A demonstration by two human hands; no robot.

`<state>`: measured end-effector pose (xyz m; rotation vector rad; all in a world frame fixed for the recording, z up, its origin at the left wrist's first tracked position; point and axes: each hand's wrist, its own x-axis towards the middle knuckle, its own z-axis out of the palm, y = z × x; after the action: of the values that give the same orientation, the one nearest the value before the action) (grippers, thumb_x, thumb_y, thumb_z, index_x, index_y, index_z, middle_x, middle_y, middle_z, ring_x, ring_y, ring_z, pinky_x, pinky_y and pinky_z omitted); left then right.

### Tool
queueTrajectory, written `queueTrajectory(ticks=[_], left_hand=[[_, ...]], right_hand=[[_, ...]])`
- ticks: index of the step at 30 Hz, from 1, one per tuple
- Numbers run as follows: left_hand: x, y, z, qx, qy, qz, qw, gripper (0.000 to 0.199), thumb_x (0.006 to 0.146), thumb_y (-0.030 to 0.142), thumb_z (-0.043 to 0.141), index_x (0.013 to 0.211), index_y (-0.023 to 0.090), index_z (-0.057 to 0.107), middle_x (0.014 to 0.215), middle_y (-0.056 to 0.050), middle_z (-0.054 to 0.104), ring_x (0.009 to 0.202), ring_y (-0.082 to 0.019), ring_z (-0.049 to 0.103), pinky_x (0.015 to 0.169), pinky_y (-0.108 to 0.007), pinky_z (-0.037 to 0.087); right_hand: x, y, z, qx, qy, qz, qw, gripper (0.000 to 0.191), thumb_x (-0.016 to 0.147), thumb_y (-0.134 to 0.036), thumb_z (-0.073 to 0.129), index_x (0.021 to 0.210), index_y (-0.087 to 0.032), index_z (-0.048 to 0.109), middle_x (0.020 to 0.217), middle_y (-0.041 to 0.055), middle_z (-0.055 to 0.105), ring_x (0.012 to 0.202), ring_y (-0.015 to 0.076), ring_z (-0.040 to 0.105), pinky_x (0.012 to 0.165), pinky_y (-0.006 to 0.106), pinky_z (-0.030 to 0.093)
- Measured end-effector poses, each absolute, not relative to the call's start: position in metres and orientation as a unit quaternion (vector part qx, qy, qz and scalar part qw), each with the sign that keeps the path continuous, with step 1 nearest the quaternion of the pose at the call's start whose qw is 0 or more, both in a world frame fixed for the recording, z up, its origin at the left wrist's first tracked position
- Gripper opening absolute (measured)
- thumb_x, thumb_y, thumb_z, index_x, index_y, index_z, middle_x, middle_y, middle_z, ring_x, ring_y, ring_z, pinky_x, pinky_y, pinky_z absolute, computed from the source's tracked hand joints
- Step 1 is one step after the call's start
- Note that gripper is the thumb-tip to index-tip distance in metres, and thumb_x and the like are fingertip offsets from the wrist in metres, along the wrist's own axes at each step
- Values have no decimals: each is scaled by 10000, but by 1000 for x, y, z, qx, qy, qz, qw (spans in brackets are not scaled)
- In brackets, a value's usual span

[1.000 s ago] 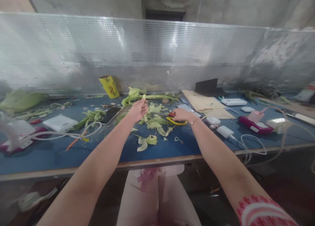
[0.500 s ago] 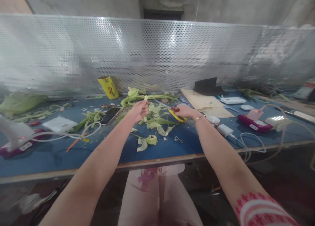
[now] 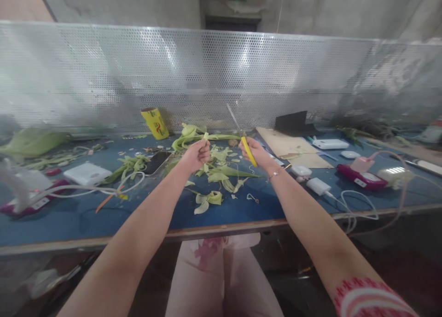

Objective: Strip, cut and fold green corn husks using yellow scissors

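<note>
Over the middle of the blue table, my left hand [image 3: 199, 155] is closed on a small pale green leaf piece [image 3: 206, 136] that sticks up from its fingertips. My right hand [image 3: 254, 152] grips the yellow handle of scissors [image 3: 249, 151], whose blades point up and away to the left, clear of the leaf piece. Beneath and between the hands lie cut green leaf scraps [image 3: 221, 172]. Long curled green leaves [image 3: 188, 137] lie just behind my left hand.
A yellow roll [image 3: 155, 123] stands at the back, left of centre. A phone [image 3: 158, 162], white box [image 3: 87, 174] and cables are on the left. Cardboard [image 3: 290, 144], white adapters [image 3: 318, 186] and a purple power strip [image 3: 362, 177] lie right. A perforated metal screen [image 3: 221, 77] runs behind.
The scissors have swung from pointing left toward my left hand to pointing upward, as my right hand turned. My left hand still holds the leaf piece. The view has shifted slightly.
</note>
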<state>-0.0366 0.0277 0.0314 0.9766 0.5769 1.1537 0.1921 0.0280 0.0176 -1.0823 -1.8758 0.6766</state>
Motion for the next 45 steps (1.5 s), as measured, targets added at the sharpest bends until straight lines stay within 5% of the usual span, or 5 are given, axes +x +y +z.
queueTrajectory(ticks=[8, 21, 45], left_hand=[[-38, 28, 33, 414, 233, 566, 674, 217, 834, 314, 524, 694, 157, 471, 484, 87, 233, 366, -36, 235, 343, -153, 178], [-32, 21, 36, 423, 274, 547, 669, 226, 838, 276, 468, 646, 156, 464, 468, 82, 201, 353, -38, 199, 350, -161, 158], [-27, 28, 25, 516, 327, 540, 579, 250, 814, 283, 544, 628, 162, 428, 458, 93, 211, 339, -18, 191, 352, -148, 132]], right_hand=[[187, 20, 21, -481, -813, 215, 248, 267, 839, -447, 436, 853, -189, 502, 871, 11, 590, 799, 141, 533, 711, 216, 400], [174, 9, 25, -460, -845, 180, 205, 332, 859, -468, 433, 877, -155, 542, 943, 74, 626, 816, 165, 545, 706, 240, 376], [167, 3, 27, -518, -840, 42, 156, 490, 835, -607, 417, 738, -162, 599, 740, 87, 639, 650, 158, 546, 550, 238, 283]])
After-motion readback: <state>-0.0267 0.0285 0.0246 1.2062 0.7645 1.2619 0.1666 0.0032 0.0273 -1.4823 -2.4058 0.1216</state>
